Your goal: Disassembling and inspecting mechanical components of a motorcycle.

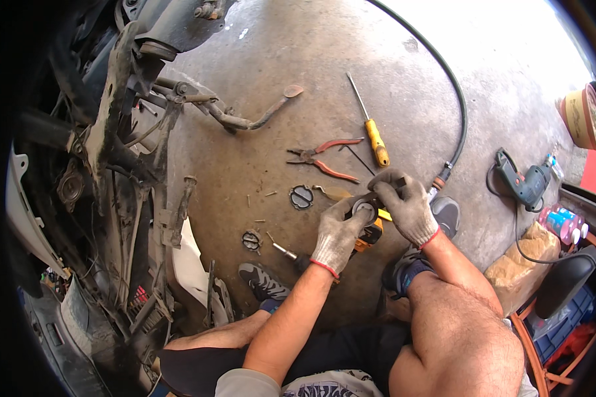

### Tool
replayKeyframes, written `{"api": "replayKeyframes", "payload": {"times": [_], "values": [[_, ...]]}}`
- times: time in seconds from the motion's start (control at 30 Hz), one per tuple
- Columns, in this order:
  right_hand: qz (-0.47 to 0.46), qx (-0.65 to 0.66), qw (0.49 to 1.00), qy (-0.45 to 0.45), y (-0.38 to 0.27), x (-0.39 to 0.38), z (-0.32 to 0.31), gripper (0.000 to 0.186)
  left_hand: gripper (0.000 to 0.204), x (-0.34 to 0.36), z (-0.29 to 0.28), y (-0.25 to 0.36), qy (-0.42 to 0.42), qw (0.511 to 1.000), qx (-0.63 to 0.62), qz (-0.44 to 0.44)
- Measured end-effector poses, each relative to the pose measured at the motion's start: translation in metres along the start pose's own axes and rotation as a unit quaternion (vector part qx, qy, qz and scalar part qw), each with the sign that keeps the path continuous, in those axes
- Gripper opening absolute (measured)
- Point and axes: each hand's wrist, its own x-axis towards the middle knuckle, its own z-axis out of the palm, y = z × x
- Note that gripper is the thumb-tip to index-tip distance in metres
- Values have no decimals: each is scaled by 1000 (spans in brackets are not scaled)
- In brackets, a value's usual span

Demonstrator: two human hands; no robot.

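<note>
My left hand (338, 235), in a grey-white work glove with a red cuff, is closed on a small round part (364, 213) with a dark rim and a pale metal middle. My right hand (409, 206), gloved the same way, has its fingers bent together at the far side of that part. What the right fingertips pinch is dark and mostly covered. Beneath both hands lies a yellow and black tool (372, 236), largely hidden. A metal socket bit (283, 250) sticks out left of my left wrist.
Red-handled pliers (324, 159) and a yellow screwdriver (376, 142) lie ahead on concrete. Two round metal pieces (301, 197) (251, 240) and several screws lie leftward. A motorcycle frame (112, 145) fills the left. A black hose (460, 86), drill (526, 182) and bottles (563, 225) are at right.
</note>
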Motion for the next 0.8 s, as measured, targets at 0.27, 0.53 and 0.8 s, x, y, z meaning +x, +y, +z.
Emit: {"api": "replayKeyframes", "payload": {"times": [0.27, 0.53, 0.8], "values": [[-50, -29, 998, -9, 1, 0, 1, 19, 32, 0, -2, 0, -10, 1000, -2, -4], [-12, -5, 1000, -22, 2, -1, 2, 20, 31, 4, -2, -8, 6, 1000, -19, 2], [36, 44, 998, 24, -6, -1, 1, 20, 34, 2, -4, -5, 42, 999, 12, -19]]}}
